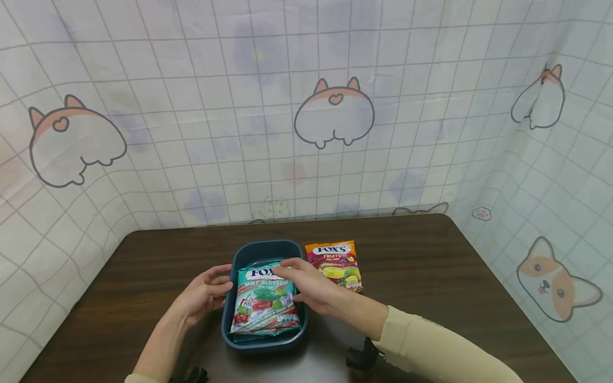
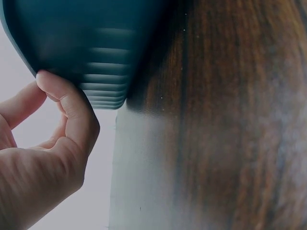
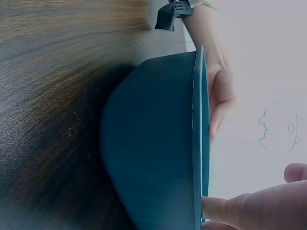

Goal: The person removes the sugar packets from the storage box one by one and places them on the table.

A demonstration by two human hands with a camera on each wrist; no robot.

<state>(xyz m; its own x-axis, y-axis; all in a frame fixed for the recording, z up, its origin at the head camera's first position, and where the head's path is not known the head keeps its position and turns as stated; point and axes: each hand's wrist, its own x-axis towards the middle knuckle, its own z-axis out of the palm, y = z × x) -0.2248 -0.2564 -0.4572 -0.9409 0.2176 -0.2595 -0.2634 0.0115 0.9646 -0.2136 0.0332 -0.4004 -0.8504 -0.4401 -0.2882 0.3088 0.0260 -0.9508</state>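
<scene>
A dark blue-green plastic basket (image 1: 265, 346) stands on the table. Inside it lies a green-and-red candy bag (image 1: 265, 306) lettered "MINT BLOSSOM", with the edge of another green packet peeking out underneath. On the left, my left hand (image 1: 206, 292) touches the outside of the basket's rim with bent fingertips; the left wrist view shows a fingertip (image 2: 50, 84) against the rim. My right hand (image 1: 313, 284) reaches over the right rim, its fingers extended over the bag's top and right side. In the right wrist view, fingers (image 3: 218, 208) pass inside the rim, where their tips are hidden.
An orange-and-purple candy bag (image 1: 335, 264) lettered "FOX'S FRUITS" lies right of the basket, close to its wall. The dark wooden table (image 1: 407, 255) ends at a white gridded cloth (image 1: 230, 106) with animal drawings, which rises behind and at both sides.
</scene>
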